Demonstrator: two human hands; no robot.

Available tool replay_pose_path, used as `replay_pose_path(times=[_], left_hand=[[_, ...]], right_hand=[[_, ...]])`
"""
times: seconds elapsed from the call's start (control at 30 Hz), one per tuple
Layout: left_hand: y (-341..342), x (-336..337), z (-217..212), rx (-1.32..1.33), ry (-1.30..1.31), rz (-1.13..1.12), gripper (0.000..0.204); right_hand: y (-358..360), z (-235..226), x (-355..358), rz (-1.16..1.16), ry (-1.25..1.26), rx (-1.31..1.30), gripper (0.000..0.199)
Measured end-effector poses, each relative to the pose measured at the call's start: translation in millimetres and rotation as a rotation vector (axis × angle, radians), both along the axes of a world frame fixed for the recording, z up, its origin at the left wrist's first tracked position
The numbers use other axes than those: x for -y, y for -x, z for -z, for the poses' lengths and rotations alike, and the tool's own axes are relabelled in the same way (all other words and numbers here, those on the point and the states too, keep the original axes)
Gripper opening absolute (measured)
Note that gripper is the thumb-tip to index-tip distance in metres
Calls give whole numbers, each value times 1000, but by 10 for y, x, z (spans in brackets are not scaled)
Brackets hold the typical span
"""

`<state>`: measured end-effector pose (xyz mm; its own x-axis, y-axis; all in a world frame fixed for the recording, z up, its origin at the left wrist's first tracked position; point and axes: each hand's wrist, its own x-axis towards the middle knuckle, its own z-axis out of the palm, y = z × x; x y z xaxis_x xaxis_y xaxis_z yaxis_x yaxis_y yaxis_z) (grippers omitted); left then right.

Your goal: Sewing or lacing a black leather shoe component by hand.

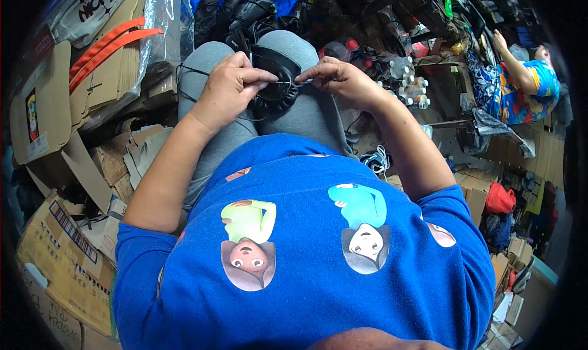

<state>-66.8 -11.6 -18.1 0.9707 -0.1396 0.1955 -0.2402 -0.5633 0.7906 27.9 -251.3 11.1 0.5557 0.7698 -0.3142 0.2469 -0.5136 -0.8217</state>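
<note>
Hands: left hand (236, 83), right hand (334, 76), fingertips at fine strand (285, 82); grip, I cannot tell | Workpiece: black ruffled-edge piece (285, 97), on grey-trousered lap (318, 116) | Labels: lettering printed on yellow-brown carton (68, 265)

Black item (curved) on grey-trousered lap (316, 116)

I am sitting in what seems to be a workshop or a storeroom: much cardboard (52, 86) is piled on my left, plastic bottles (401, 67) and a red bundle (501, 199) on my right.
</note>
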Motion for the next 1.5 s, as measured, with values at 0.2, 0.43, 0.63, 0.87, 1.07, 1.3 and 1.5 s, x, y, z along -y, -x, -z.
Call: replay_pose_path(times=[0.2,0.43,0.63,0.87,1.07,1.3,1.5], left_hand=[[-8,21,-16,-24,-43,-27,20],[-28,-7,-14,-44,-53,2,21],[-82,21,9,-31,-73,24,21],[-211,29,129,-188,141,135,17],[-77,27,-19,-189,41,137,21],[-87,131,45,-425,318,-1,21],[-150,248,54,-494,437,-9,9]], right_hand=[[-45,-40,-50,-11,1,-3,29],[-72,-73,-65,-18,11,-27,29],[-99,-34,-35,-27,4,-80,30],[-127,23,-38,-63,-37,-150,29],[-54,75,22,-11,-18,-87,28],[1,187,-39,205,-147,-377,25],[32,144,-136,228,-79,-268,17]])
